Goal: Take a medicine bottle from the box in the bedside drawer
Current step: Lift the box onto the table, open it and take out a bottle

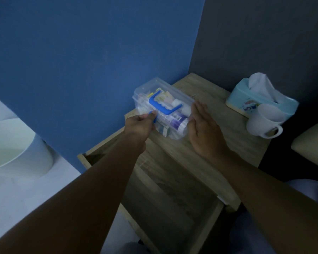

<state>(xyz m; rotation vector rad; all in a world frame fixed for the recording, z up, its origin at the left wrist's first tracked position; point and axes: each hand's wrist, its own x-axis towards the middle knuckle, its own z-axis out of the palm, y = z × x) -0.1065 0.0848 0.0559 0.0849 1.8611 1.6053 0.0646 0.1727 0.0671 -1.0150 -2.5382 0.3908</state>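
Nearest you, the bedside drawer (pixel 173 213) stands pulled out below your forearms, its wooden inside dim and, as far as the light lets you see, showing only the grain of its floor. Beyond its back edge is the wooden counter (pixel 218 149) of the nightstand, and both your arms reach over the drawer onto it.

Your left hand (pixel 139 123) is closed at the near left end of the clear plastic box (pixel 154 99), its fingers (pixel 151 116) pinched together on a small blue latch there. Your right hand (pixel 203 129) lies flat against the right side of the box, fingers straight, together and open, gripping nothing. The box sits on the counter near its left edge, lid down, with a blue handle (pixel 162 105) on top.

Through the clear wall you can see the medicine bottle (pixel 178 120) lying on its side in the near right end of the box, white with a purple label, just beside your right thumb. Other small packets and white items fill the rest, too blurred to tell apart.

Further right on the counter a white mug (pixel 264 120) stands touching a pale blue tissue box (pixel 253 99). To your left, on the floor, sits a white bin (pixel 20 149); behind everything is a blue wall (pixel 81 52).
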